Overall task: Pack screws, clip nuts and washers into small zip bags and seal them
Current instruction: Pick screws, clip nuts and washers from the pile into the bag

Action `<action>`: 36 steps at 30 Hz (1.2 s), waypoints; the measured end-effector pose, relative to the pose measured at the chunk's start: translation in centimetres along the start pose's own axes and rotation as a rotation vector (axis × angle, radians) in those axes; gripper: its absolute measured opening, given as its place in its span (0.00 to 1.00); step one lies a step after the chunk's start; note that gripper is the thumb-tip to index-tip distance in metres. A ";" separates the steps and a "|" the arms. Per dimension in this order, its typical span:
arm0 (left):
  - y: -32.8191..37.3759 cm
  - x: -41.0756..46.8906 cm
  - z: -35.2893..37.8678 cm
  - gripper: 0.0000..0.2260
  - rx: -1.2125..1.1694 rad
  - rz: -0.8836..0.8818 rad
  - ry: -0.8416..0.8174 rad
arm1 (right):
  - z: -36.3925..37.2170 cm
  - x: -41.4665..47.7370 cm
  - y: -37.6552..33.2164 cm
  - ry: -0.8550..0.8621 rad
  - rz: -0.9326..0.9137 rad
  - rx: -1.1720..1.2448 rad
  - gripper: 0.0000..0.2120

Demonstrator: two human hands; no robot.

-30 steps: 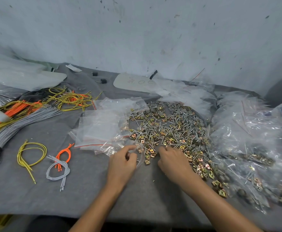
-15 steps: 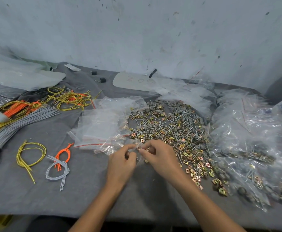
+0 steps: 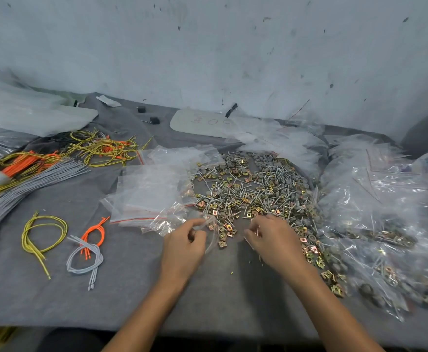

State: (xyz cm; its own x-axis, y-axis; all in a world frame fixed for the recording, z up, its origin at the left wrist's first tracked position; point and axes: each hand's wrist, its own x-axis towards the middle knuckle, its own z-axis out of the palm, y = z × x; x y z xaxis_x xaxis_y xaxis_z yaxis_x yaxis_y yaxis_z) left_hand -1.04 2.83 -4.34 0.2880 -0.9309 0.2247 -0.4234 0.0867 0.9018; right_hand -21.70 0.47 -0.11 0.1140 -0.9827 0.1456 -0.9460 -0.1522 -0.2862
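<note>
Work surface midway through packing, by judgement. A large heap of filled zip bags (image 3: 375, 224) lies right of the loose hardware pile (image 3: 253, 189) and touches its edge, so many packs appear done. The pile itself, a mix of screws, brass-coloured clip nuts and grey washers, is still broad, so much hardware is left to bag. A stack of empty zip bags (image 3: 152, 194) with red seal strips lies left of the pile and overlaps its rim, which suggests supply is not the limit.

At the near edge of the pile, the right hand (image 3: 273, 240) curls its fingers down onto the hardware. Thin screw shafts show at the fingertips; whether they are pinched or only touched cannot be told. Just left of the pile's near edge, the left hand (image 3: 182, 247) pinches a small zip bag (image 3: 209, 232) between thumb and fingers. Its contents cannot be made out, and no seal is visibly pressed, so filling and sealing of this bag are judged still to come.

The grey cloth table (image 3: 106, 301) carries everything. Far left of the pile lie a grey wire bundle (image 3: 30, 184) and tangled yellow wires (image 3: 101, 148), with small wire loops (image 3: 86, 257) nearer. None stands between hands and pile; only the overlapping bags crowd its edges.
</note>
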 end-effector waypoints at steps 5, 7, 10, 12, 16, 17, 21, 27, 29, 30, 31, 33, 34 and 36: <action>0.0 -0.2 -0.1 0.15 -0.008 0.000 -0.007 | 0.5 -0.9 0.1 -0.102 -0.003 -0.046 0.09; 0.0 -0.2 -0.2 0.15 -0.007 -0.003 -0.010 | 0.4 -1.0 0.1 -0.086 -0.027 -0.075 0.09; 0.0 -0.1 -0.1 0.15 -0.009 -0.005 -0.009 | 0.3 -1.2 0.3 -0.089 -0.048 -0.163 0.10; -0.1 -0.1 0.0 0.15 -0.013 -0.009 -0.012 | 0.2 -1.3 0.3 -0.095 -0.067 -0.153 0.10; 0.0 0.0 0.0 0.16 0.004 -0.008 -0.013 | -0.1 -1.4 -1.6 -0.118 -0.048 0.297 0.07; 0.1 0.0 0.0 0.16 0.008 -0.009 -0.012 | 0.0 -1.3 -2.3 -0.128 -0.046 0.359 0.07; 0.1 0.0 -0.1 0.16 -0.010 -0.022 -0.016 | 0.9 -0.7 -4.9 -0.143 -0.093 0.337 0.06; 0.2 -0.1 -0.2 0.15 -0.015 -0.064 -0.023 | 2.2 -0.3 -7.3 -0.122 -0.045 0.381 0.04; 0.2 -0.1 -0.2 0.15 -0.017 -0.064 -0.018 | 2.5 -0.5 -7.6 -0.114 -0.028 0.432 0.04; 0.3 -0.1 -0.2 0.15 -0.013 -0.055 -0.016 | 2.6 -0.6 -7.6 -0.114 -0.021 0.463 0.04; 0.3 -0.2 -0.2 0.15 -0.009 -0.044 -0.016 | 2.7 -0.7 -7.6 -0.113 -0.011 0.491 0.05; 0.3 -0.2 -0.2 0.14 -0.005 -0.036 -0.015 | 2.7 -0.8 -7.4 -0.109 -0.001 0.529 0.04; 0.4 -0.1 -0.2 0.14 -0.008 -0.040 -0.011 | 2.7 -0.8 -7.2 -0.110 -0.011 0.535 0.03; 0.3 -0.1 -0.2 0.15 -0.017 -0.040 0.002 | 2.5 -0.9 -7.0 -0.132 -0.040 0.540 0.03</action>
State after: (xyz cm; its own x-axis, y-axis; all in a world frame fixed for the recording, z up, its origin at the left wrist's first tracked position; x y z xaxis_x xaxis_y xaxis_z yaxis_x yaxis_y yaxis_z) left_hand -1.01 3.00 -3.98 0.3060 -0.9331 0.1889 -0.3966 0.0555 0.9163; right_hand -14.38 2.15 -0.64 0.2167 -0.9746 0.0569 -0.6544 -0.1882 -0.7323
